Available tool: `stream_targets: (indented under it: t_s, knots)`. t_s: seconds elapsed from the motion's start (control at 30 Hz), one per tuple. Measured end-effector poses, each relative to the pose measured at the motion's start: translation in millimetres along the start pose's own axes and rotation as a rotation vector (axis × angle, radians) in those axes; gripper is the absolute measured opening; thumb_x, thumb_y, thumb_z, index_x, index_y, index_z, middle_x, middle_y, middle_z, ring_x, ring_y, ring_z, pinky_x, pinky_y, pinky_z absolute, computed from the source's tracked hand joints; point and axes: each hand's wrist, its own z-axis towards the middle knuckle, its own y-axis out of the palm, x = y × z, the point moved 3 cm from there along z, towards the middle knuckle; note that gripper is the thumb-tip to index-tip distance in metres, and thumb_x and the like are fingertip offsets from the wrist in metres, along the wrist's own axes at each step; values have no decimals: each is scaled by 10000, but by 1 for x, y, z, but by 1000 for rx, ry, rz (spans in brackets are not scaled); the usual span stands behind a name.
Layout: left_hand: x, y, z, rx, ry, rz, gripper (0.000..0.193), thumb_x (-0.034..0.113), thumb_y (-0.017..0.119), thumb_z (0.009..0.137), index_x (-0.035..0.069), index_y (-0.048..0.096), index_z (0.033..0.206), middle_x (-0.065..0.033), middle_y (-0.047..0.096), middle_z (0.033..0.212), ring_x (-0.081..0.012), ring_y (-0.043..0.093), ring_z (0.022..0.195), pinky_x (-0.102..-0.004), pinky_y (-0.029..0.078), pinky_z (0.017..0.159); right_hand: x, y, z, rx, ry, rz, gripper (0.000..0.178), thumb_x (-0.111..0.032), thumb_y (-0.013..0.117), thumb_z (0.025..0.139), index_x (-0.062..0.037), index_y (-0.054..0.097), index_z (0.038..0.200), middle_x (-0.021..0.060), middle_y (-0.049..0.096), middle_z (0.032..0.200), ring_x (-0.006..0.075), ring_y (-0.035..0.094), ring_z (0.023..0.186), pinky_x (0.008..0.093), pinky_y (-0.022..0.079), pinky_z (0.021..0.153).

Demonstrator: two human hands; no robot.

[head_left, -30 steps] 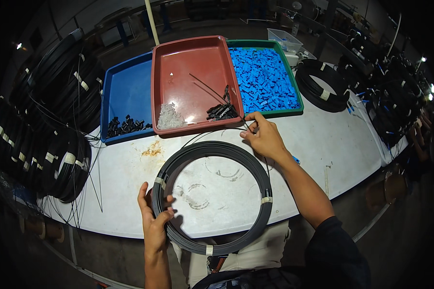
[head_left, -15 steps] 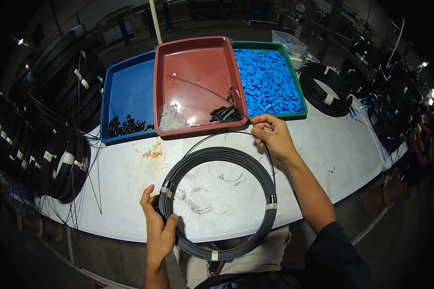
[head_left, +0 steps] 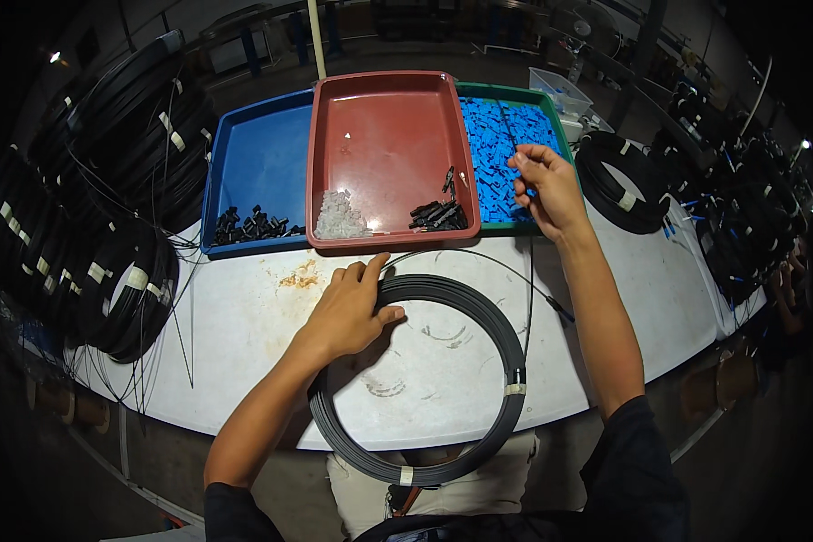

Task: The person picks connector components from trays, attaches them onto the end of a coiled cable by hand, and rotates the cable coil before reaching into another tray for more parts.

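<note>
A coil of black cable (head_left: 508, 425), bound with pale tape, lies at the table's near edge and overhangs it. My left hand (head_left: 348, 309) straddles its upper left side, thumb inside the ring and fingers outside. A thin loose length of cable runs from the fingertips over the coil to a dark connector end with a blue tip (head_left: 560, 311) on the table. My right hand (head_left: 551, 188) is raised before the green tray, thumb and fingers pinched on another black cable strand (head_left: 530, 271), which runs down to the coil's right side.
A blue tray (head_left: 260, 167) holds black pieces. The red tray (head_left: 384, 126) holds clear and black pieces. Many blue clips fill the green tray (head_left: 562, 140). Cable coils are stacked at left (head_left: 122, 298) and right (head_left: 616, 185) on the white table (head_left: 244, 361).
My left hand has moved up and right along the coil. My right hand has risen and shifted right, over the green tray. A connector end now lies right of the coil.
</note>
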Motion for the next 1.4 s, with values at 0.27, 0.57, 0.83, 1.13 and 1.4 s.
stream_targets:
  t_s: [0.27, 0.57, 0.83, 1.13, 1.4]
  knots:
    - [-3, 1, 13, 30, 124, -123, 663, 1, 662, 828, 30, 441, 1452, -246, 654, 1012, -422, 603, 1030, -488, 472, 917, -27, 38, 52, 39, -168, -181, 169, -170, 624, 1011, -24, 605, 1093, 50, 645, 930, 72, 513, 588, 216, 415, 465]
    - [2, 12, 27, 20, 251, -184, 756, -73, 643, 786, 50, 380, 1484, -268, 652, 1036, -449, 628, 1013, -510, 472, 900, 17, 137, 29, -240, -517, -649, 141, -118, 729, 868, 8, 700, 923, 178, 722, 832, 280, 722, 791, 387, 537, 741]
    - [3, 20, 50, -84, 410, -195, 512, -44, 624, 802, -57, 474, 1291, -304, 638, 1030, -490, 601, 1020, -525, 476, 892, 58, 111, -37, -503, -351, -765, 112, -29, 674, 870, 25, 622, 952, 120, 664, 798, 169, 619, 715, 331, 488, 679]
    - [27, -8, 45, 14, 470, -331, 450, 205, 724, 883, -36, 584, 1236, -237, 662, 1105, -398, 606, 1121, -466, 476, 965, 75, 91, -14, -399, -9, -286, 97, -116, 689, 953, -32, 642, 941, -30, 617, 773, 23, 519, 662, 201, 397, 568]
    - [-72, -87, -12, 145, 222, -35, 308, 270, 674, 908, 16, 714, 1077, -197, 732, 991, -376, 693, 955, -462, 535, 853, 63, 96, -51, -493, -301, -686, 75, -65, 665, 895, 3, 667, 928, 76, 630, 758, 142, 582, 673, 292, 438, 609]
